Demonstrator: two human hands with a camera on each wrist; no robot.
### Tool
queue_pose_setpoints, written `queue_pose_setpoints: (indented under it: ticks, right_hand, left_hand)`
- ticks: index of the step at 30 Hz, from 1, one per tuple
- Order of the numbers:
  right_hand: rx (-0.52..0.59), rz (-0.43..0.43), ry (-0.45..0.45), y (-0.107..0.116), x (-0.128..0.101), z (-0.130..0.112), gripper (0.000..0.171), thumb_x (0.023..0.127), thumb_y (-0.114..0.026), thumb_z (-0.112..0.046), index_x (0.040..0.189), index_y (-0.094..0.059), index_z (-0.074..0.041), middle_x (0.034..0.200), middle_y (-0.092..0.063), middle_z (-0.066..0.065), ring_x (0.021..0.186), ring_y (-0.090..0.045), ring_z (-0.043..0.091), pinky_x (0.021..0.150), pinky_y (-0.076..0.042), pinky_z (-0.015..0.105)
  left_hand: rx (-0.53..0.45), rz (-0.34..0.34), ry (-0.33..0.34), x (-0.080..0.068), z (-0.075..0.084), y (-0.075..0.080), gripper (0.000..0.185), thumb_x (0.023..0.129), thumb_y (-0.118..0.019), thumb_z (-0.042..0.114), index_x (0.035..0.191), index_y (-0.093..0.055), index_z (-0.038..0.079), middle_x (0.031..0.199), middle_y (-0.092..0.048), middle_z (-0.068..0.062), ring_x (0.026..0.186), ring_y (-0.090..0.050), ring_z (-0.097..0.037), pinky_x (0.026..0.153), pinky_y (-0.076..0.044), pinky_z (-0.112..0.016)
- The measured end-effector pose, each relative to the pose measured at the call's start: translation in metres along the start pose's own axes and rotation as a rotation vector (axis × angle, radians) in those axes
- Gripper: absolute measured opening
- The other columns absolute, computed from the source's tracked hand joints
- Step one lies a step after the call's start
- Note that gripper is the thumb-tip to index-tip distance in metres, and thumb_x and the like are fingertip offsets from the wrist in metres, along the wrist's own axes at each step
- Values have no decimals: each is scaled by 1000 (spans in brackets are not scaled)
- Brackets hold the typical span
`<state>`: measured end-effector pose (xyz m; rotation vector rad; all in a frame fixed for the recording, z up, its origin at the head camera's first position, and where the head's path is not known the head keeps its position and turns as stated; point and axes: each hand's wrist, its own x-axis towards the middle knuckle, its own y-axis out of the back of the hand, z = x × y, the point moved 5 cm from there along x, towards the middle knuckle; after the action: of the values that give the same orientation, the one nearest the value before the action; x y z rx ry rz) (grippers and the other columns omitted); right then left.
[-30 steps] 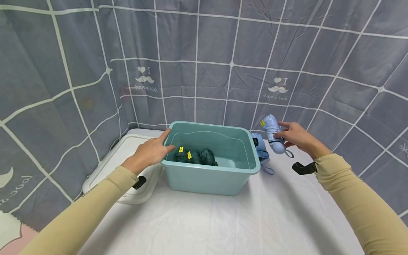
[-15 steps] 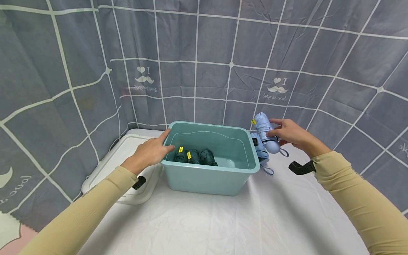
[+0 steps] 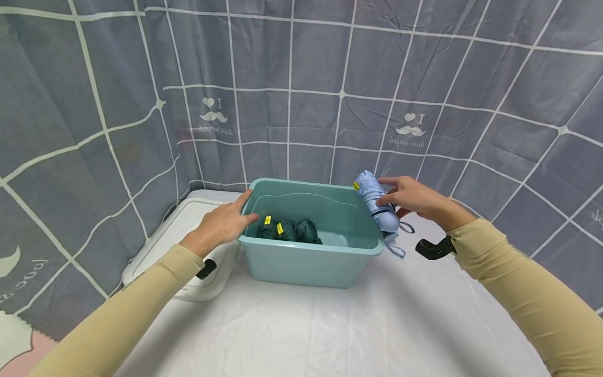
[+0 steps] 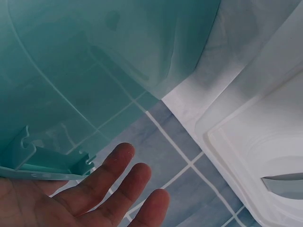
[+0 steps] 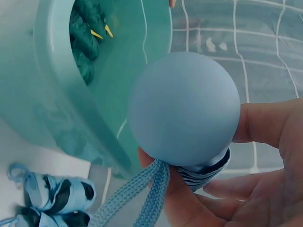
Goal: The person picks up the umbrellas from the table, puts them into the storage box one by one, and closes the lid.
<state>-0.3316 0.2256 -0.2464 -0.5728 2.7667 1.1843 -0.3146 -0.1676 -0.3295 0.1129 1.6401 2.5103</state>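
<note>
My right hand (image 3: pixel 414 196) grips a light blue folded compact umbrella (image 3: pixel 369 192) with a yellow tag, tilted over the right rim of the teal plastic bin (image 3: pixel 306 267). Its round end (image 5: pixel 184 109) and wrist strap (image 5: pixel 128 194) face the right wrist camera. At the bin's left rim rests my left hand (image 3: pixel 221 225), thumb over the front corner. In the left wrist view its fingers (image 4: pixel 113 175) extend fairly straight outside the bin, beside the rim's underside. Inside the bin, three dark green folded umbrellas (image 3: pixel 307 232) lie side by side at the left; two show yellow tags.
More light blue folded umbrellas (image 5: pixel 61 191) lie on the white cloth right of the bin, mostly hidden in the head view. A white lid (image 3: pixel 188 217) lies at the left, partly under the left forearm. A grey checked curtain (image 3: pixel 311 131) encloses the back and sides.
My right hand has carried the light blue umbrella leftward, from beside the bin to over its right rim. The left hand and the bin have stayed put.
</note>
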Motion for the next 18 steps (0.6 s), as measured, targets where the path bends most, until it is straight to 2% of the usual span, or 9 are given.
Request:
queue_pose_setpoints:
  ticks: [9, 14, 18]
  right_hand:
    - [-18, -67, -18, -21, 9, -14, 84, 93, -66, -17, 161, -18, -2, 146, -49, 28, 96, -65, 20, 73, -59, 33]
    - [-41, -90, -30, -32, 14, -20, 82, 93, -66, -18, 160, -22, -2, 136, -56, 25, 81, -63, 16, 70, -58, 31]
    - [-64, -117, -50, -39, 21, -21, 81, 92, -67, -18, 160, -24, -2, 142, -52, 24, 75, -61, 16, 67, -57, 29]
  left_hand:
    - [6, 4, -2, 1, -1, 1, 80, 99, -42, 55, 164, -6, 25, 154, -43, -24, 134, -49, -48, 94, -44, -67]
    - [8, 0, 0, 1, -2, 1, 80, 100, -41, 55, 164, -5, 25, 154, -43, -24, 134, -49, -47, 94, -44, -67]
    - [11, 1, -5, 2, -1, 1, 80, 99, -41, 55, 164, -6, 25, 153, -44, -25, 133, -49, -47, 93, -44, -67]
